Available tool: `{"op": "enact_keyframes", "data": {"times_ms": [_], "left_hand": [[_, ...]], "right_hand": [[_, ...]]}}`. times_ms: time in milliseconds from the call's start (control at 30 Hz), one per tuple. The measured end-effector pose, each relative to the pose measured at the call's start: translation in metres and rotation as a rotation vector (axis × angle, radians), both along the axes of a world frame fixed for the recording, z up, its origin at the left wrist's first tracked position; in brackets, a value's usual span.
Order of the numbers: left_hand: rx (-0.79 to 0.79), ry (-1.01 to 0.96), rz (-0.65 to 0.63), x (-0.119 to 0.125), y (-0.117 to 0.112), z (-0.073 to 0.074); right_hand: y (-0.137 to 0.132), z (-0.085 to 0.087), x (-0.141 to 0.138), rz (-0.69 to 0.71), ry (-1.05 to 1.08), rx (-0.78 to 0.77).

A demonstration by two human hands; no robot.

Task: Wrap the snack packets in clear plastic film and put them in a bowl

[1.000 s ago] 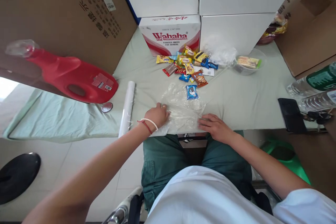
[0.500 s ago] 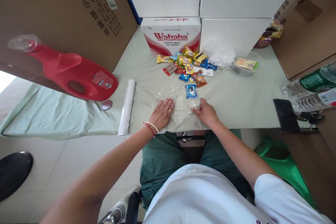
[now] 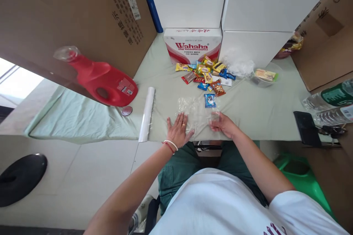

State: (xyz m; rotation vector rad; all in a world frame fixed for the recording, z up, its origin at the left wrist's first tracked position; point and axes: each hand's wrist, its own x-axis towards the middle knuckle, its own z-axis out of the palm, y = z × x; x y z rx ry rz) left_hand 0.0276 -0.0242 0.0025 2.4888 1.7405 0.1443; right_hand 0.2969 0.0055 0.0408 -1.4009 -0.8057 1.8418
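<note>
A thin clear plastic bag (image 3: 196, 120) lies spread and wrinkled on the cloth-covered table in front of me. My left hand (image 3: 178, 129) rests flat on its left part, fingers stretched and thumb spread out. At the right edge of the bag, my right hand (image 3: 224, 125) has its fingers bent around the film, gripping it. A blue snack packet (image 3: 210, 100) sits just beyond the bag, near my right fingertips. Farther back is a pile of small wrapped snacks (image 3: 204, 69) in yellow, red, blue and brown.
A white roll (image 3: 146, 114) lies left of my hands, with a red detergent bottle (image 3: 103, 80) and a round lid (image 3: 127, 111) beyond. Behind the snacks stand a Wahaha box (image 3: 193, 46) and crumpled clear plastic (image 3: 238, 64). Rightward are a plastic bowl (image 3: 264, 77), phone (image 3: 306, 128) and bottles (image 3: 331, 115).
The plastic bag now lies flatter and more evenly spread. My left thumb has moved outward, and my right fingers have shifted along the bag's right edge. The camera view has shifted slightly.
</note>
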Motion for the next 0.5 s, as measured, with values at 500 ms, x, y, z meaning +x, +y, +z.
{"op": "enact_keyframes", "data": {"times_ms": [500], "left_hand": [[-0.027, 0.018, 0.088, -0.008, 0.0, 0.004]], "right_hand": [[0.02, 0.036, 0.07, 0.055, -0.989, 0.602]]}}
